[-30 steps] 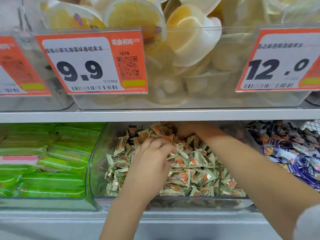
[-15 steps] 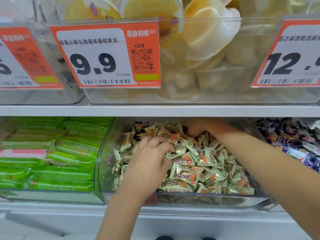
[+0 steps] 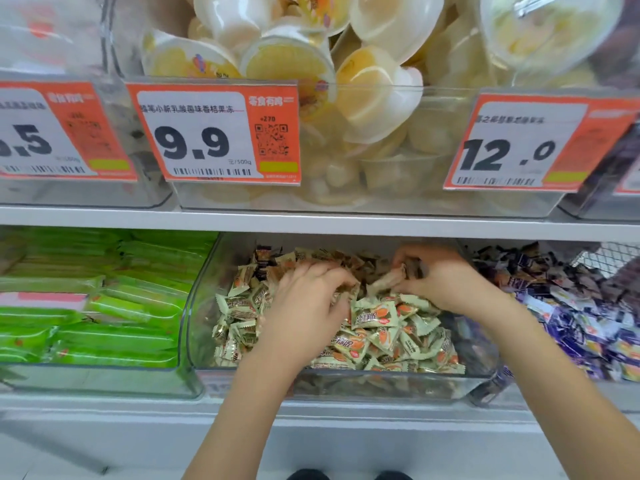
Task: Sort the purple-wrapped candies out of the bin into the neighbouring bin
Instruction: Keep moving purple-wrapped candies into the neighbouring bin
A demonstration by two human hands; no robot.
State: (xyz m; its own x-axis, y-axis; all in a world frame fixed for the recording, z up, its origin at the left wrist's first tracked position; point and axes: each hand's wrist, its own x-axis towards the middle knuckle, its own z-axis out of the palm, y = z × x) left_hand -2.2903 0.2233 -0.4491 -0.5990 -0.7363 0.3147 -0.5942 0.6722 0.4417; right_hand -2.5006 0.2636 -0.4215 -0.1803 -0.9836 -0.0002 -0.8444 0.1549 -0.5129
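Hands both dig into the middle bin (image 3: 194, 327)'s rear: left hand (image 3: 308, 306) curled among cream candies (image 3: 391, 327), right hand (image 3: 440, 278) pinching wrappers; purple-wrapped candies (image 3: 581, 327) fill the right-neighbouring bin (image 3: 491, 393).

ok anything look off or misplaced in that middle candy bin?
Yes. A few dark-wrapped candies sit along the back of the middle bin, which otherwise holds pale green ones. They resemble the purple mix in the right bin. Both the left hand and right hand are digging there; blur hides any grasp.
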